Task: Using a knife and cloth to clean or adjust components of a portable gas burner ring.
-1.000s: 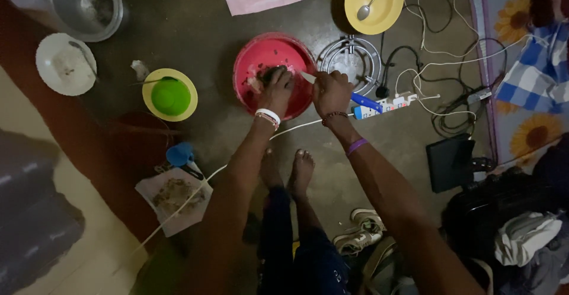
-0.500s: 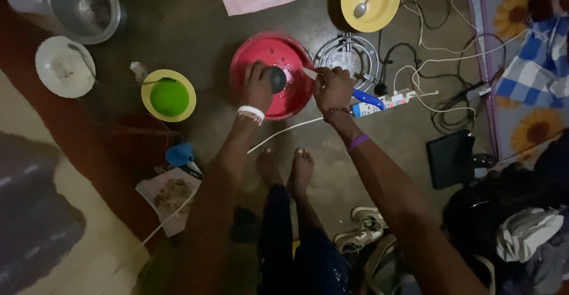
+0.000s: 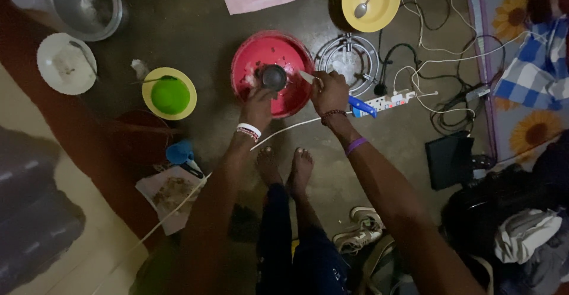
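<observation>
A red round bowl (image 3: 290, 49) sits on the dark floor in front of my bare feet. My left hand (image 3: 259, 105) holds a small round dark object (image 3: 274, 77) over the bowl's middle. My right hand (image 3: 330, 91) grips a knife (image 3: 308, 77) with a pale blade that points at that object; a blue end sticks out behind the hand. Pale bits lie in the bowl to the left of the object.
A yellow bowl with a green one inside (image 3: 170, 94) lies left of the red bowl. A wire ring stand (image 3: 349, 58), a power strip with cables (image 3: 388, 101), a yellow plate with spoon (image 3: 370, 1), a metal pot (image 3: 83, 4), a white plate (image 3: 65, 64) and shoes (image 3: 361, 230) surround me.
My left hand has drawn back toward the bowl's near rim, and the dark round object it holds now shows over the bowl's middle. The knife stays against it.
</observation>
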